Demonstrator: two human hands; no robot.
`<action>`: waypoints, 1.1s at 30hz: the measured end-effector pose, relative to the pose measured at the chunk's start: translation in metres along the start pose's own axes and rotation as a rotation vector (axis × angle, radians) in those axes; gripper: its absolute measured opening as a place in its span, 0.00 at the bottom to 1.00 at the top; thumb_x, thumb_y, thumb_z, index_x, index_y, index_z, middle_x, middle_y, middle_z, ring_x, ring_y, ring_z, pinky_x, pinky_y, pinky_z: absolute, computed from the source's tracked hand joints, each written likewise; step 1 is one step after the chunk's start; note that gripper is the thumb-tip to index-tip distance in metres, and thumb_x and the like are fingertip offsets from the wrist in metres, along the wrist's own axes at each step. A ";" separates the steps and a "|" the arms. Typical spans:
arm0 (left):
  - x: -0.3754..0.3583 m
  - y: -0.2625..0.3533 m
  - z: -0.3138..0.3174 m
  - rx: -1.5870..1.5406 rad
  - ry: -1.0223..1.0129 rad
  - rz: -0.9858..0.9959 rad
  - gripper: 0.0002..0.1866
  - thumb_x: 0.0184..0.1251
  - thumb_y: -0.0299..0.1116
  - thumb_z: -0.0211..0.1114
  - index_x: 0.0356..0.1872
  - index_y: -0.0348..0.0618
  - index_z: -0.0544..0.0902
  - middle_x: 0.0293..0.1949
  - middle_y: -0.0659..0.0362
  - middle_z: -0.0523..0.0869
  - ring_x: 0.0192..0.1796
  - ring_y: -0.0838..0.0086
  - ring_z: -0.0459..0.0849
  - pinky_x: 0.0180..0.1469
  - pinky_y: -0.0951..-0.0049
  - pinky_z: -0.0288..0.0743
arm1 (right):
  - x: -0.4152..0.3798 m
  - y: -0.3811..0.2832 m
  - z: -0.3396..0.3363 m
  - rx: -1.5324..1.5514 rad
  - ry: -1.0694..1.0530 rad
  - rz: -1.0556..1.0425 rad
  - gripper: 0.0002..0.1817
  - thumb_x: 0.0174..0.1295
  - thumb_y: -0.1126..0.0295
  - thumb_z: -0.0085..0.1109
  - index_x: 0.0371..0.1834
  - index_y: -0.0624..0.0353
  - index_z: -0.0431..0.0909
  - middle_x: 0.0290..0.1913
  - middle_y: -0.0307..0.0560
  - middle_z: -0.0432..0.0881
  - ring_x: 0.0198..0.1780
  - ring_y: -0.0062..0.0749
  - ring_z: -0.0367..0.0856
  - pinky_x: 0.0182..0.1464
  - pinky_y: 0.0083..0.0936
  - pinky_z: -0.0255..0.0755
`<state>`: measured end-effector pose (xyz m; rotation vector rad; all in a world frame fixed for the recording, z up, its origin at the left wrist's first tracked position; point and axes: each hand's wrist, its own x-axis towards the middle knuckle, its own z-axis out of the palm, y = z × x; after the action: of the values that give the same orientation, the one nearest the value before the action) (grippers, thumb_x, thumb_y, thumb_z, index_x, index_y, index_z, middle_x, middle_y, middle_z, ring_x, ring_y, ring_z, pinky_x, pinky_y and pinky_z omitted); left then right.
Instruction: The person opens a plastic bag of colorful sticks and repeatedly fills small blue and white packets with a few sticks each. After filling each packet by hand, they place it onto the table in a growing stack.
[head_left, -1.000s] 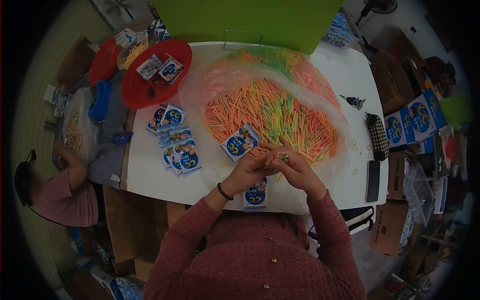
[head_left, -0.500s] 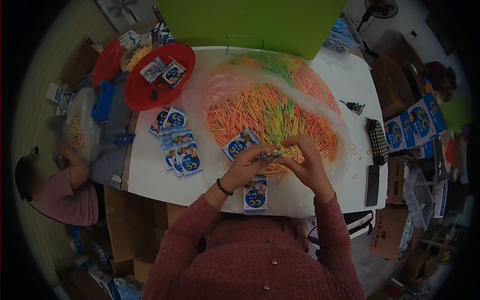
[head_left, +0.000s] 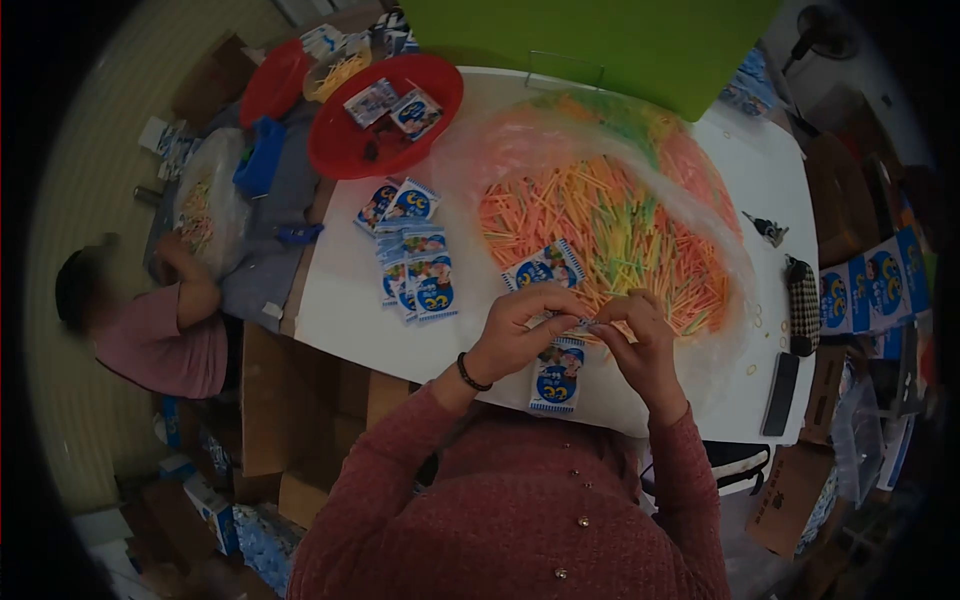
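Note:
My left hand and my right hand meet at the near edge of a heap of coloured sticks. Their fingertips pinch together on a small thing, mostly hidden by the fingers; its kind I cannot make out. Just below the fingers a blue and white printed packet lies on the white table. Another packet rests on the sticks beyond my left hand. The heap sits in an open clear plastic bag. Left of it lies a cluster of several similar packets.
A red basin with packets stands at the back left, a green panel at the back. Keys, a checked pouch and a phone lie along the right edge. Another person sits at the left.
The view has shifted, so the table appears further right and higher. My fingertips have come closer together, and the multicoloured thing between them is now mostly covered.

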<state>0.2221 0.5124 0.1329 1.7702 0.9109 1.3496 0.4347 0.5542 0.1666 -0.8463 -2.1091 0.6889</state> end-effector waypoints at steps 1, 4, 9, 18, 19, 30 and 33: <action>-0.009 0.007 -0.006 0.021 0.009 -0.010 0.19 0.64 0.18 0.63 0.56 0.37 0.78 0.50 0.58 0.83 0.52 0.75 0.82 0.54 0.75 0.77 | -0.001 -0.006 0.001 0.061 -0.014 0.018 0.09 0.53 0.73 0.70 0.34 0.56 0.78 0.37 0.40 0.83 0.43 0.34 0.80 0.54 0.33 0.66; -0.038 0.018 -0.032 0.210 0.489 -0.367 0.15 0.67 0.20 0.62 0.53 0.37 0.79 0.42 0.59 0.85 0.42 0.79 0.82 0.43 0.78 0.78 | -0.013 -0.001 -0.002 0.213 0.033 0.167 0.08 0.58 0.73 0.66 0.38 0.60 0.78 0.40 0.43 0.84 0.47 0.31 0.81 0.55 0.29 0.69; -0.050 -0.006 -0.101 1.267 0.435 -0.278 0.18 0.62 0.29 0.68 0.53 0.41 0.80 0.46 0.59 0.84 0.56 0.67 0.74 0.61 0.62 0.62 | -0.034 0.033 -0.012 0.427 0.198 0.457 0.05 0.67 0.73 0.58 0.40 0.63 0.77 0.39 0.41 0.83 0.44 0.23 0.79 0.47 0.20 0.73; 0.026 -0.044 -0.014 1.001 0.093 -0.272 0.16 0.49 0.37 0.74 0.40 0.47 0.84 0.41 0.60 0.81 0.51 0.64 0.73 0.54 0.60 0.58 | -0.032 0.055 -0.044 0.283 0.463 0.468 0.06 0.69 0.72 0.57 0.41 0.65 0.77 0.35 0.37 0.80 0.37 0.16 0.75 0.41 0.16 0.71; 0.029 -0.048 -0.011 0.980 0.092 -0.258 0.16 0.49 0.37 0.74 0.40 0.47 0.84 0.41 0.60 0.81 0.51 0.64 0.73 0.54 0.60 0.58 | -0.034 0.059 -0.052 0.249 0.499 0.464 0.06 0.69 0.72 0.58 0.41 0.65 0.78 0.35 0.36 0.80 0.37 0.16 0.76 0.41 0.15 0.71; 0.031 -0.038 -0.019 0.967 0.054 -0.082 0.16 0.56 0.27 0.65 0.48 0.45 0.85 0.48 0.59 0.83 0.52 0.65 0.75 0.57 0.61 0.61 | -0.053 0.068 -0.095 -0.445 0.165 0.538 0.08 0.62 0.76 0.60 0.44 0.57 0.82 0.40 0.44 0.83 0.43 0.29 0.81 0.47 0.24 0.73; 0.034 -0.033 -0.024 0.974 0.095 -0.039 0.17 0.57 0.26 0.63 0.50 0.43 0.84 0.51 0.57 0.83 0.55 0.63 0.76 0.60 0.59 0.63 | -0.043 0.073 -0.088 -0.731 -0.137 0.182 0.14 0.52 0.79 0.60 0.43 0.54 0.82 0.46 0.45 0.81 0.54 0.44 0.78 0.57 0.36 0.71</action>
<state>0.2024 0.5613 0.1245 2.3518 1.8518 1.0162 0.5515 0.5864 0.1480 -1.4229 -2.4582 0.0319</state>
